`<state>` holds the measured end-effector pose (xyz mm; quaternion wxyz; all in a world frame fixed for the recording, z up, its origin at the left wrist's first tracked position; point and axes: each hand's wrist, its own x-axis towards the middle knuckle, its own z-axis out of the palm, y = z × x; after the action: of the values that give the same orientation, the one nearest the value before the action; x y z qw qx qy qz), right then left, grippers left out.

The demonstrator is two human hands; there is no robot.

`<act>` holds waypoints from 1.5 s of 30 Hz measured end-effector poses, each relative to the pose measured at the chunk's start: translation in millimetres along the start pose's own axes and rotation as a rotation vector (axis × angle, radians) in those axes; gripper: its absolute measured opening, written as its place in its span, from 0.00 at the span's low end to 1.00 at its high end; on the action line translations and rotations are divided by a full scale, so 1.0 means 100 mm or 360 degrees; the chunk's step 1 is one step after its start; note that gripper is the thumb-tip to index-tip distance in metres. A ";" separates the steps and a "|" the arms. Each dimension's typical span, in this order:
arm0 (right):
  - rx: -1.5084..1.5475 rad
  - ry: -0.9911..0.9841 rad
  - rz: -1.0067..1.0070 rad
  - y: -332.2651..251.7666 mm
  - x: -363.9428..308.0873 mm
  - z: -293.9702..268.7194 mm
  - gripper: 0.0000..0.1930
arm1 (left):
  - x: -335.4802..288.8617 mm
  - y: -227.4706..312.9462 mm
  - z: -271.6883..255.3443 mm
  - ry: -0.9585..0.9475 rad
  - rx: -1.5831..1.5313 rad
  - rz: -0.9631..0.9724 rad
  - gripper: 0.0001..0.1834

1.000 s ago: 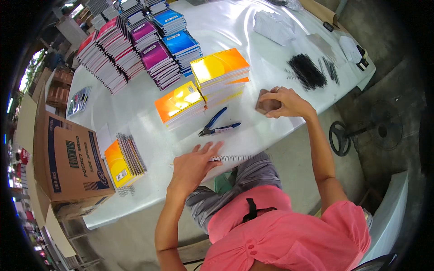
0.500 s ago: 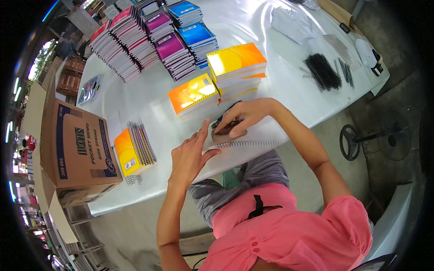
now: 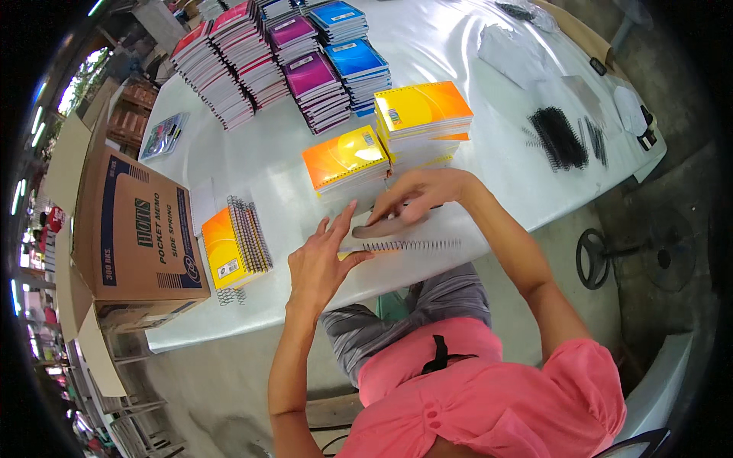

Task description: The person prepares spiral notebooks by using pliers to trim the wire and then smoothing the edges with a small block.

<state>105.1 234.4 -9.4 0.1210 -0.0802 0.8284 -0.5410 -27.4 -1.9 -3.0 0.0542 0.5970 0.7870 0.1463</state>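
Wire coil point(image 3: 424, 245) between orange stack point(image 3: 346, 159) and worker point(image 3: 435, 382). Left hand point(image 3: 314, 263): fingers spread, nothing visibly gripped, thumb by coil. Right hand point(image 3: 416, 197), just beside stack: fingers curled onto brown block point(image 3: 376, 228).

Spiral coil point(image 3: 412, 245) beside left hand point(image 3: 317, 263): thin, wire-like
Notebook stack point(image 3: 424, 107) beyond right hand point(image 3: 412, 200): glossy covers, paper edges
Tabletop point(image 3: 259, 172): smooth, glossy
Carton point(image 3: 153, 267) left of left hand: matt cardboard

Workshop: stacked notebooks point(image 3: 311, 76), black coils point(image 3: 560, 137), open carton point(image 3: 114, 237)
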 end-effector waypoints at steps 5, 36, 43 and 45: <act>-0.0151 -0.0006 0.0215 0.00 0.10 0.01 0.33 | -0.01 -0.05 0.02 0.0129 -0.0619 -0.0065 0.51; -0.0003 0.0125 0.0088 -0.18 0.25 0.10 0.26 | -0.17 -0.43 0.41 0.0289 -0.1879 -0.0338 0.50; -0.0382 0.0762 0.0688 -0.49 -1.08 0.13 0.24 | -0.17 -0.46 0.32 -0.0233 -0.1912 -0.0195 0.41; -0.1410 0.1085 0.0968 -0.28 -1.29 0.24 0.24 | -0.17 -0.38 0.32 -0.0184 -0.1971 -0.0128 0.41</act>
<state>235.6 236.2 21.9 -0.0460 0.2930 0.9514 -0.0836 -49.5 -22.6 -46.8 0.4382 0.4316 0.5737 0.5409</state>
